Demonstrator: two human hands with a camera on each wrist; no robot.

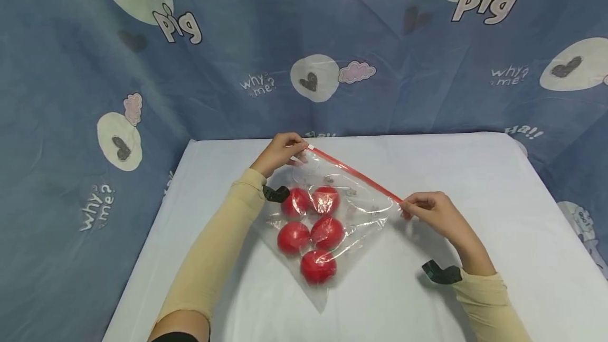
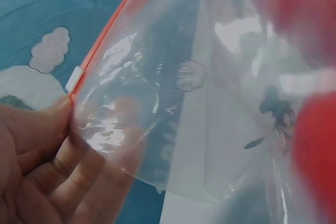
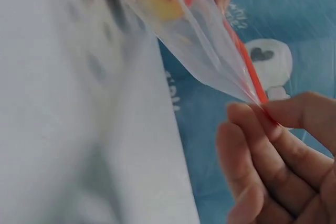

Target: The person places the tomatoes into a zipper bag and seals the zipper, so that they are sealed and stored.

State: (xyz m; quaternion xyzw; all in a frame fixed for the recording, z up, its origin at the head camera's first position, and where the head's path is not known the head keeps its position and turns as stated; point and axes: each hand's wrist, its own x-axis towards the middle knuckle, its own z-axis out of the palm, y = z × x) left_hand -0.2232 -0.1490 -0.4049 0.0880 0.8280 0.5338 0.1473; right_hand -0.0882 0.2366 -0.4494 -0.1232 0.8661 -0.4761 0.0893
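Observation:
A clear zip bag (image 1: 362, 215) with a red zip strip (image 1: 353, 171) hangs tilted between my hands, several red balls (image 1: 318, 266) inside it. At the strip's upper left end my left hand (image 1: 286, 150) pinches the corner, close to the white slider (image 2: 74, 79). My right hand (image 1: 429, 211) pinches the lower right end between thumb and forefinger; the right wrist view shows the fingers (image 3: 247, 129) curled below the strip. Along its top the strip runs straight and looks closed. In the left wrist view the balls (image 2: 320, 150) are blurred behind the plastic.
A white-covered table (image 1: 494, 189) lies under the bag. Behind it and at the sides hangs a blue printed cloth (image 1: 228, 30). Dark camera mounts (image 1: 442, 272) sit at both wrists, over cream sleeves (image 1: 223, 236).

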